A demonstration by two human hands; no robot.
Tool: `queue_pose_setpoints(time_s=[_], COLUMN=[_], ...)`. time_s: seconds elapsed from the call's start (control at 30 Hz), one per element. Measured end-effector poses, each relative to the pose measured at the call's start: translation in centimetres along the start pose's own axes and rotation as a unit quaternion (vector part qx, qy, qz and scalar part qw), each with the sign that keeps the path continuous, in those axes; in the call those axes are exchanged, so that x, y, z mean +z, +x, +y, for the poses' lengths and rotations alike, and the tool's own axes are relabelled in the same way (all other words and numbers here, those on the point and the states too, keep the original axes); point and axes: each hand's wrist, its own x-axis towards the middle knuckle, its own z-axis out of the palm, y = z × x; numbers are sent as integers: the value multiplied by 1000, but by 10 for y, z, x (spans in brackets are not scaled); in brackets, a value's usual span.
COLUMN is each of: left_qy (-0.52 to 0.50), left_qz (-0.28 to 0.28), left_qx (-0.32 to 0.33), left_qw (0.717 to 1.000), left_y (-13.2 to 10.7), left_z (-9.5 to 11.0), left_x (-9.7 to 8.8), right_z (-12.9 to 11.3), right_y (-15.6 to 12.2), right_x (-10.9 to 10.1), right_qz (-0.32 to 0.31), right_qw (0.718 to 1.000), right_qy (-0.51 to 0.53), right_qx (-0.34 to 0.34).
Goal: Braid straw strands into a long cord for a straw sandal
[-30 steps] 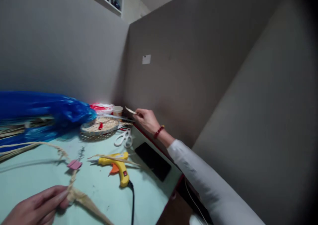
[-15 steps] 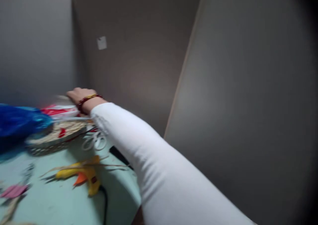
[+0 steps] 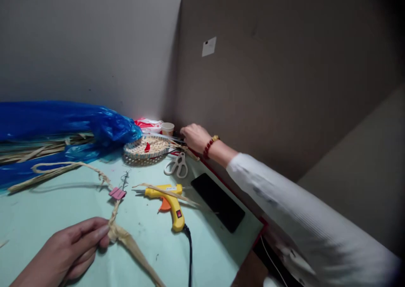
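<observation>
My left hand (image 3: 77, 248) pinches a twisted cord of dried plant fibre (image 3: 114, 213) between thumb and fingers, where a loose flat end runs off toward the bottom edge. A pink binder clip (image 3: 117, 193) grips the cord just beyond, and its loop curves off to the left. At the table's far right corner, my right hand (image 3: 195, 137) reaches out with curled fingers, beside a paper cup (image 3: 167, 129) and thin dried strips (image 3: 181, 146). Its fingertips are partly hidden, so what they grasp does not show.
A yellow glue gun (image 3: 171, 198) with a fibre strip across it lies mid-table. Around it are a black phone (image 3: 218, 201), white-handled scissors (image 3: 177, 165) and a woven basket (image 3: 148, 150). A blue plastic bag (image 3: 69, 120) holds dried stalks at left. Walls (image 3: 253, 67) stand behind.
The view has swung left, bringing my left hand and the cord into sight. My right hand, earlier in front of the red and white bag, is now right of the cup.
</observation>
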Motion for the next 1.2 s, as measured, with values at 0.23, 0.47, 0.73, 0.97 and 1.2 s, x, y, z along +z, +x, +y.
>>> queue_pose_setpoints(time_s=[0.23,0.47,0.73,0.97,1.2], left_qy=[-66,-41,-27,-12,-14], left_qz=[-114,-78,-76,-67,-72], left_qx=[-55,-42,-22,-15,-22], left_qw=[990,995,996,998,997], left_y=[-3,-8,-15,-23,-22], left_z=[6,7,21,28,26], left_x=[-7,-2,6,7,6], right_z=[-60,-67,-63,-65,-65], right_y=[-73,-75,-75,-79,-89], right_x=[42,47,12,11,15], right_qz=[-36,-31,-188,-181,-200], right_qw=[987,976,754,689,731], right_qy=[113,193,623,698,649], right_qx=[-107,-97,-92,-70,-70])
